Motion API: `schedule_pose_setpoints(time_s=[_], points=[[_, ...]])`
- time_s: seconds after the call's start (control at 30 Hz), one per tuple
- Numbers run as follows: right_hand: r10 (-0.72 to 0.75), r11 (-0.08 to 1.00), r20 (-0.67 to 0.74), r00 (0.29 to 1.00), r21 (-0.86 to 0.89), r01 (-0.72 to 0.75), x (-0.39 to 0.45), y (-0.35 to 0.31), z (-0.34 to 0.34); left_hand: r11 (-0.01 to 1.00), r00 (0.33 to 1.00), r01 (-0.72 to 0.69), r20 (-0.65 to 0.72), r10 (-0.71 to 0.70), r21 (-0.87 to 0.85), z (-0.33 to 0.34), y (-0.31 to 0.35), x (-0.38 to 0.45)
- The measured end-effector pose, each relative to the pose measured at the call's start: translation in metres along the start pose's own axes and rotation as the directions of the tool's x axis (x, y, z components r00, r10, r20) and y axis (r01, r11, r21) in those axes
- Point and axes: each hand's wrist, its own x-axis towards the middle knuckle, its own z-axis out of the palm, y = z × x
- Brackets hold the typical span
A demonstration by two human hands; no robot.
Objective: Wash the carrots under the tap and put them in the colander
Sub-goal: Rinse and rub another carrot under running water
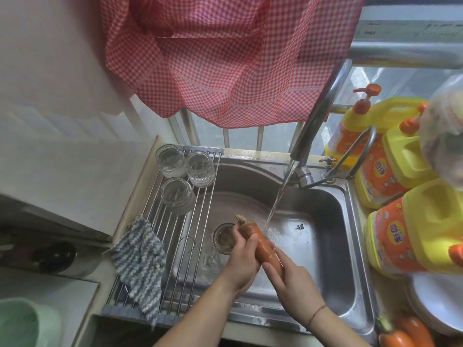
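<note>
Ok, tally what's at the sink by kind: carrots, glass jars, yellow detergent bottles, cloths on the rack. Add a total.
Carrots: 3, one in both hands under the tap, two at the lower right
Glass jars: 3 on the rack
Yellow detergent bottles: 3
Cloths: 1
Total: 10

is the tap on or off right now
On. A stream of water runs from the tap spout into the sink, splashing beside the carrot held in both hands.

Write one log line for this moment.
step: washing | both hands grip carrot | left hand | right hand | tap running
</note>
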Motion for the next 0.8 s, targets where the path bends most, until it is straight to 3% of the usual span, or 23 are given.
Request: schedule_pose_setpoints(time_s=[0.37,0.47,0.57,0.67,0.8], points=[[-0.008,0.999,-0.077,0.997,0.044,0.012,0.016,-0.007,-0.028,0.998,0.962,-0.013,0.272,0.029,-0.062,0.006,0.017,0.017],[-0.013,0.997,-0.067,0.998,0.071,0.018,0.017,-0.007,-0.029,0.999,0.957,-0.019,0.288,0.031,-0.044,0.007,0.017,0.016],[0.012,0.997,-0.064,0.998,0.075,-0.007,0.018,-0.008,-0.03,0.998,0.975,-0.046,0.217,0.052,-0.032,0.012,0.015,0.019],[0.041,0.999,-0.051,0.998,0.023,-0.039,0.018,-0.013,-0.031,0.995,0.996,-0.088,0.014,0.087,0.054,0.021,0.016,0.023],[0.022,0.996,-0.006,1.0,-0.085,-0.023,0.018,-0.019,-0.025,0.978,0.965,-0.047,-0.244,0.097,0.204,0.034,0.022,0.031]])
